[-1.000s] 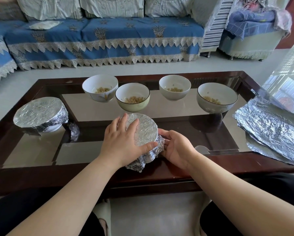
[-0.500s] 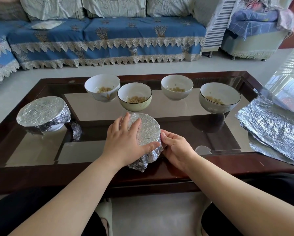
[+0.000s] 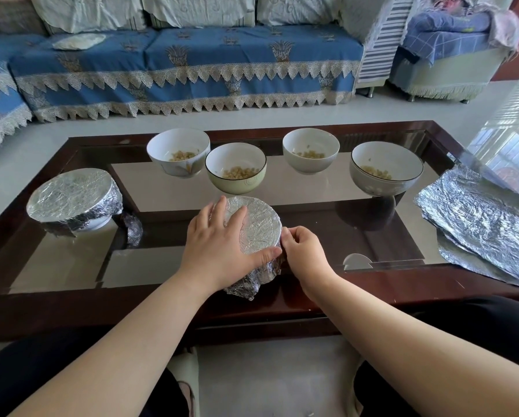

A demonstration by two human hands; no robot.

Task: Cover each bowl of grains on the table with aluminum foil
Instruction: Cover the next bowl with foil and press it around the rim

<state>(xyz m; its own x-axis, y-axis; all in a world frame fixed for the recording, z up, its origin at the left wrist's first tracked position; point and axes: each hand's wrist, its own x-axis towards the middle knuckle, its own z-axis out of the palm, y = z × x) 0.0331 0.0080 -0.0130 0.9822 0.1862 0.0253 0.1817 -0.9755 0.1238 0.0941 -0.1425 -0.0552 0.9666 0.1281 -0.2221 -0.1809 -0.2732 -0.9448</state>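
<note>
The foil-wrapped bowl stands at the near edge of the glass-topped table, in the middle, with crumpled foil hanging down its near side. The left hand lies flat on its foil top, fingers straight and spread, the thumb reaching along the near rim. The right hand is at the right side of this bowl — its fingers are curled and pinch the foil at the rim.

Behind it, four uncovered bowls with grains stand in a row: a white bowl on the left, a green bowl just beside it and nearer, another white bowl to the right, and a grey bowl with a dark rim at the far right. At the left end of the table sits a second covered bowl, its top also smooth under foil, and a small ball of foil lies near it. On the right end of the table — well apart from the hands — lie the spare foil sheets, stacked flat and wrinkled. Beyond the table is a blue sofa with a lace-edged cover.
</note>
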